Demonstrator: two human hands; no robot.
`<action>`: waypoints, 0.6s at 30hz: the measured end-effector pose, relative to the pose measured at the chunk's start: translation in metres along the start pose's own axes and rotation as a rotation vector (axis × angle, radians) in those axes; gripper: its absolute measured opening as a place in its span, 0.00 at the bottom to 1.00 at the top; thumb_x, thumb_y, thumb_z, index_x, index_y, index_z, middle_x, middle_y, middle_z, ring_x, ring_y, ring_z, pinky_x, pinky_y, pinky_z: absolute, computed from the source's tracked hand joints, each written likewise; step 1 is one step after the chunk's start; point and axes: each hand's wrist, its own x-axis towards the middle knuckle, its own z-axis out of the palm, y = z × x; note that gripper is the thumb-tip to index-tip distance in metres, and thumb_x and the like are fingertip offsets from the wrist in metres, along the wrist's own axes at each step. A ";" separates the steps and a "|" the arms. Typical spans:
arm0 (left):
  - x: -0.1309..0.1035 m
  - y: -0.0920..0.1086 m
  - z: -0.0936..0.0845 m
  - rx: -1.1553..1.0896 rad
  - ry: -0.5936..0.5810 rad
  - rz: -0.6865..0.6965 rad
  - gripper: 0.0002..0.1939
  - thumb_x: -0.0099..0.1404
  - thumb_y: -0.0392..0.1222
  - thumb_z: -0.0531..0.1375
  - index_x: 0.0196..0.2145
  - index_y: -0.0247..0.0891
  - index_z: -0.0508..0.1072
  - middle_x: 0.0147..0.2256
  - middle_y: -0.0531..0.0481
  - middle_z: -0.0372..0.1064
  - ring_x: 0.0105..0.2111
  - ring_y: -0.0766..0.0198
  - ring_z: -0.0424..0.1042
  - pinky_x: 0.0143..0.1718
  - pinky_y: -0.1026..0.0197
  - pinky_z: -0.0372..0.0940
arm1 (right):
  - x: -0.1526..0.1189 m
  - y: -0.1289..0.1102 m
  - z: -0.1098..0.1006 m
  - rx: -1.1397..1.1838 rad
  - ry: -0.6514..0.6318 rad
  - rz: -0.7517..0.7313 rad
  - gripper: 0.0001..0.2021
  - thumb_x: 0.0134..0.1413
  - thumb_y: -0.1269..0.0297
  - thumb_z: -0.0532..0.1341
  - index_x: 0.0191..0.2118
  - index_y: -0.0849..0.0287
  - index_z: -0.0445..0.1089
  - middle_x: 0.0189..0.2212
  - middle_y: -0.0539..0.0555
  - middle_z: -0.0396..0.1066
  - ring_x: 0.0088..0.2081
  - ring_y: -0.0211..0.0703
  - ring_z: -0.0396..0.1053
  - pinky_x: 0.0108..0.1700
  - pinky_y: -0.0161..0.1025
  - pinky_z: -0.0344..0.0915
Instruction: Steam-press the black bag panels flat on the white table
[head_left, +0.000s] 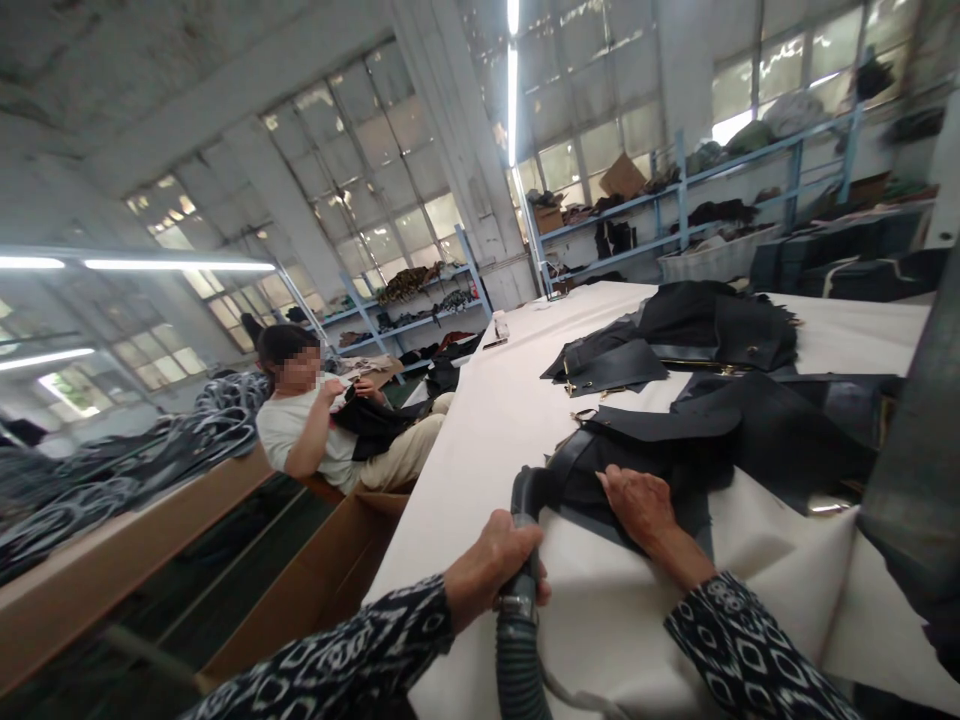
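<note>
Left hand: the left hand (491, 565) is wrapped around the neck of a grey ribbed hose (517, 640), fingers (525, 545) curled fully shut on it, just above a metal collar.
Hose: it rises from the bottom edge of the view, near the bench's left edge, and bends so that its dark nozzle (531, 490) touches the near edge of the black cloth.
Right hand: the right hand (637, 505) lies palm down on the black cloth (720, 440), fingers spread and flat, gripping nothing, just beside the nozzle.
Black cloth: several flat dark pieces overlap on the right half of the bench; their near edge lies under the right hand.
Second pile: more dark cloth pieces (675, 335) lie farther along the bench, apart from the near ones.
Bench: a long bench with a white cover (495, 420); the strip along its left edge is bare, running far up the room.
Sleeves: both forearms wear a black and white patterned sleeve (742, 650).
Aisle: left of the bench, a brown cardboard box (315, 580) stands against its side.
Co-worker: a seated person in a white shirt (296, 425) handles dark cloth in the aisle, well apart from the hands.
Far end: blue shelves (675, 190) with bundles stand against the windows.
</note>
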 end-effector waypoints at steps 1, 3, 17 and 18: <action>0.004 -0.003 -0.002 -0.020 0.018 -0.002 0.13 0.53 0.48 0.55 0.28 0.36 0.59 0.19 0.52 0.66 0.18 0.62 0.69 0.19 0.60 0.66 | -0.001 0.000 0.000 -0.010 0.010 0.001 0.15 0.60 0.59 0.47 0.30 0.60 0.65 0.22 0.56 0.71 0.26 0.45 0.71 0.25 0.35 0.55; 0.009 -0.009 -0.006 -0.077 0.059 0.000 0.13 0.53 0.49 0.55 0.27 0.37 0.58 0.18 0.54 0.64 0.17 0.63 0.69 0.19 0.60 0.66 | -0.003 -0.001 -0.001 -0.035 0.034 -0.001 0.14 0.60 0.60 0.47 0.30 0.59 0.64 0.22 0.55 0.70 0.26 0.44 0.70 0.25 0.35 0.54; -0.013 -0.004 0.002 -0.149 -0.016 0.030 0.17 0.55 0.54 0.54 0.28 0.37 0.58 0.17 0.52 0.66 0.16 0.63 0.69 0.16 0.65 0.61 | 0.085 0.046 -0.016 -0.154 -0.004 -0.194 0.19 0.50 0.69 0.58 0.49 0.63 0.60 0.45 0.61 0.64 0.48 0.52 0.59 0.47 0.50 0.55; -0.012 -0.004 0.001 -0.136 -0.007 0.040 0.17 0.55 0.54 0.54 0.29 0.37 0.58 0.17 0.52 0.65 0.16 0.63 0.69 0.16 0.66 0.60 | 0.093 0.048 -0.007 -0.138 -0.049 -0.203 0.19 0.51 0.68 0.58 0.50 0.62 0.60 0.44 0.59 0.65 0.46 0.50 0.61 0.46 0.49 0.57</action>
